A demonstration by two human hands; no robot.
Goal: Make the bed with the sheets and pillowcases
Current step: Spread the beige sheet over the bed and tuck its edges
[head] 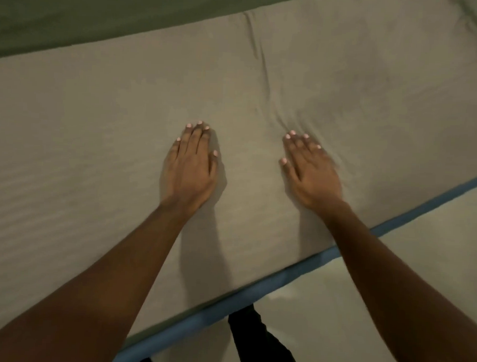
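Observation:
A pale grey-beige sheet lies spread over the bed and fills most of the view. My left hand rests flat on it, fingers straight and close together. My right hand presses flat on the sheet a little to the right, fingers straight; small wrinkles bunch just beyond its fingertips. A long crease runs away from the hands toward the far side. No pillow or pillowcase shows.
A blue edge of the mattress runs diagonally along the near side of the bed. Below it lies a pale floor, with my dark-clothed legs standing there. A green wall borders the far side.

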